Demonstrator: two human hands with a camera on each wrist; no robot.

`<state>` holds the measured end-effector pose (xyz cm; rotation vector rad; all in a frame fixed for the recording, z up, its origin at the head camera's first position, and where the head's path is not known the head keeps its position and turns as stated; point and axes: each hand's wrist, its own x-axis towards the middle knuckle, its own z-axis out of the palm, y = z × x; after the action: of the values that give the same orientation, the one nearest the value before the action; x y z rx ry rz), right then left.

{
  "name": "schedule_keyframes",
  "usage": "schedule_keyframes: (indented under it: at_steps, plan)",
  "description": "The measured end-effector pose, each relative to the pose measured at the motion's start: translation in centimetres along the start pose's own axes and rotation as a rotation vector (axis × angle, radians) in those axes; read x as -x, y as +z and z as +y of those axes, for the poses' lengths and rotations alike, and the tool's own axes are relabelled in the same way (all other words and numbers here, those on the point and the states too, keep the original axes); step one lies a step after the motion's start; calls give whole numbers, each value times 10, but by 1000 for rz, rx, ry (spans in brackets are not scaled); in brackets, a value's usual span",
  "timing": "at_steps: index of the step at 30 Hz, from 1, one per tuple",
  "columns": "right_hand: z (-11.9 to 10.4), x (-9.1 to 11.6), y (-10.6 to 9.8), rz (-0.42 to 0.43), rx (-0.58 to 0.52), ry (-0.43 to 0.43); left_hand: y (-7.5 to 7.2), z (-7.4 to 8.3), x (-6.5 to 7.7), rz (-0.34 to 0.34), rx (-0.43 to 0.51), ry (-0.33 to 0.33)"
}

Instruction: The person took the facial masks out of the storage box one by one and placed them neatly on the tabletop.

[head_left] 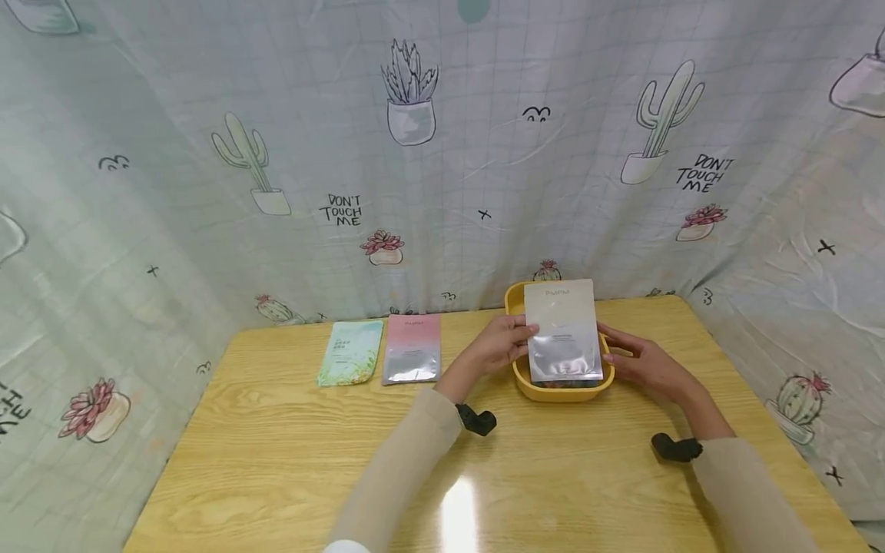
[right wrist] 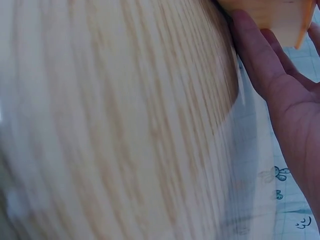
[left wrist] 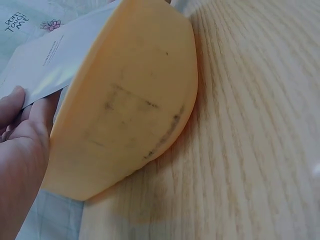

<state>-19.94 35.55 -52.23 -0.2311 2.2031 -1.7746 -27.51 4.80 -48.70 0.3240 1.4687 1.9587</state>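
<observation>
My left hand [head_left: 499,343] pinches the left edge of a cream-and-silver foil sachet [head_left: 563,330], thumb on its front and fingers behind. The sachet is tilted upright over a yellow plastic basket [head_left: 563,394], its lower end inside the rim and covering most of the opening. Something dark shows under its bottom edge. My right hand [head_left: 650,367] is at the basket's right side, thumb near the rim. In the right wrist view, its extended fingers [right wrist: 260,55] lie against the basket's outer wall. Dark scuffs mark the basket [left wrist: 135,95] in the left wrist view.
Left of the basket, a pink-and-silver sachet [head_left: 412,349] and a pale green sachet [head_left: 351,353] lie flat side by side on the wooden table [head_left: 290,461]. A curtain printed with cacti [head_left: 442,177] hangs along the table's back edge and sides.
</observation>
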Motion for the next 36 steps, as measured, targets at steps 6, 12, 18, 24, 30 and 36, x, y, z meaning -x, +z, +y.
schedule_keyframes:
  at_steps: [6, 12, 18, 24, 30, 36]
  plan:
    - [-1, -1, -2, -26, -20, -34, -3, 0, 2, 51, 82, 15]
    - [-3, -1, -3, -42, -48, -32, -14, -1, 5, 81, 109, 61]
    - [-2, 1, -1, -16, -35, -11, -29, 6, 16, 105, 139, 122]
    - [-3, 1, -1, -19, -41, 16, -48, 19, 32, 151, 149, 129]
    - [-5, 0, 0, -18, -24, 26, -71, 30, 49, 198, 141, 147]
    - [-5, 0, -1, -16, -26, 36, -95, 37, 69, 219, 96, 135]
